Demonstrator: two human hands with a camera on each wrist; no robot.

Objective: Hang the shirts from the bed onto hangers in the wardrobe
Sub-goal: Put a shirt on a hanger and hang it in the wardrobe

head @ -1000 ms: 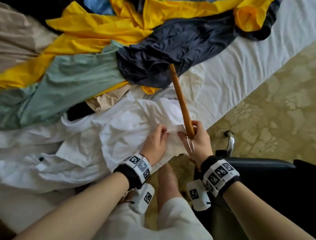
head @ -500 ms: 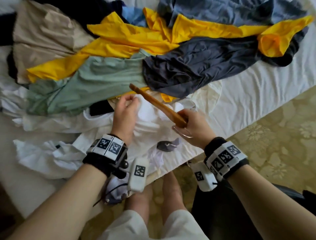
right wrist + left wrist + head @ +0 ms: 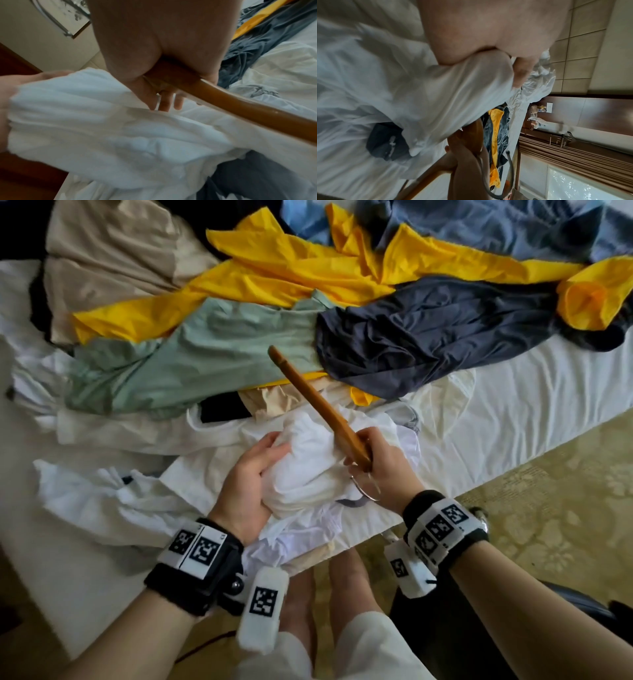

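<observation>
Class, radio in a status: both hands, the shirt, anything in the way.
Left hand grips bunched white shirt. Right hand holds wooden hanger. Shirt not yet on hanger. Other shirts piled behind.

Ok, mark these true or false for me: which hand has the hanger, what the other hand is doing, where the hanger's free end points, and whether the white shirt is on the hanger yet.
1. The right hand grips the wooden hanger. True.
2. The left hand lies flat and holds nothing. False: it grips a bunched part of the white shirt.
3. The hanger's free end points up over the green shirt. True.
4. The white shirt already hangs on the hanger. False: it is still bunched on the bed, beside the hanger.
5. The navy shirt lies under the left hand. False: it lies farther up the bed, beyond the right hand.
</observation>
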